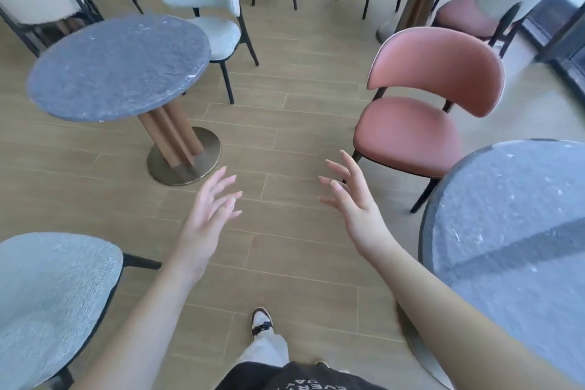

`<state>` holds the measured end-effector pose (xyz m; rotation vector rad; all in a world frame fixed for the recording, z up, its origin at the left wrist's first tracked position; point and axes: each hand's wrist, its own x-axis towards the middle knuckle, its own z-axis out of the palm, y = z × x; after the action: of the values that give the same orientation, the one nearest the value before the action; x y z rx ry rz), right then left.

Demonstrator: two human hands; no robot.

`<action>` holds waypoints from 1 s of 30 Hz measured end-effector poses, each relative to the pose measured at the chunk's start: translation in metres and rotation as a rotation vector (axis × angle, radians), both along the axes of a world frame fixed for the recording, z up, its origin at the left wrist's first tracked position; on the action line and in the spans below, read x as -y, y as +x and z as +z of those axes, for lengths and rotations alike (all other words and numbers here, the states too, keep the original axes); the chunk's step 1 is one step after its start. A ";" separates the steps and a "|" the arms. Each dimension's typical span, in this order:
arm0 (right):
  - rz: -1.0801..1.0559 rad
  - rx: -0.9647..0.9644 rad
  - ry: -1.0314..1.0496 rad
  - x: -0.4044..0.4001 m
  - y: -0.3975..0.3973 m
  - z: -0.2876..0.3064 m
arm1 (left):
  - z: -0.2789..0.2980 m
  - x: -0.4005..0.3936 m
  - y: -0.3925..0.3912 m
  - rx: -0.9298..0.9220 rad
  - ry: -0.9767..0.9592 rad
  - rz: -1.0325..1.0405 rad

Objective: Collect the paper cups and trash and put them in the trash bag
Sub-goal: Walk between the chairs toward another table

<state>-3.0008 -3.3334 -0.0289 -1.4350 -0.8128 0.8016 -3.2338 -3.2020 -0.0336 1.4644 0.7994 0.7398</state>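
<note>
Both hands are raised in front of the person over the tan wood-plank floor (285,123), holding nothing: the left hand (205,215) has its fingers straight and fanned apart, and the right hand (351,196) likewise shows its fingers spread and only slightly bent. No paper cup, scrap of trash or trash bag can be seen anywhere in view, so which way the task's things lie from the fingers, how they are oriented and which hand is nearer cannot be told. The round grey stone-topped table with a ribbed brown pedestal (117,66) stands ahead to the left, and a second round grey stone-topped table (512,231) sits at the right edge of view, just beside the right forearm; neither shows a cup on its surface. A pink padded chair with dark legs (421,111) stands just beyond the right hand, and a pale blue fuzzy chair (205,6) behind the left table. The person, one sneaker (262,321) forward, probably needs to find the trash first.
</note>
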 end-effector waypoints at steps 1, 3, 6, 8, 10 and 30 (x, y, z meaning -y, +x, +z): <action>-0.016 0.010 0.004 -0.018 0.006 -0.002 | -0.004 -0.019 0.004 0.006 0.003 0.005; -0.039 0.025 -0.004 -0.055 0.018 -0.005 | -0.013 -0.057 0.013 0.016 -0.005 -0.012; -0.064 0.067 -0.021 -0.109 0.033 -0.006 | -0.017 -0.119 0.033 0.029 0.000 -0.066; -0.089 0.057 -0.037 -0.143 0.041 -0.006 | -0.015 -0.161 0.044 0.026 -0.009 -0.085; -0.090 0.082 -0.044 -0.176 0.049 -0.004 | -0.011 -0.202 0.057 0.031 0.018 -0.115; -0.171 0.049 -0.025 -0.441 0.265 -0.002 | 0.002 -0.486 0.305 -0.031 0.020 -0.222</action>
<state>-2.7362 -2.8922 -0.0311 -1.5288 -0.7083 0.6504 -2.9288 -2.7159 -0.0316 1.5570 0.6408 0.5595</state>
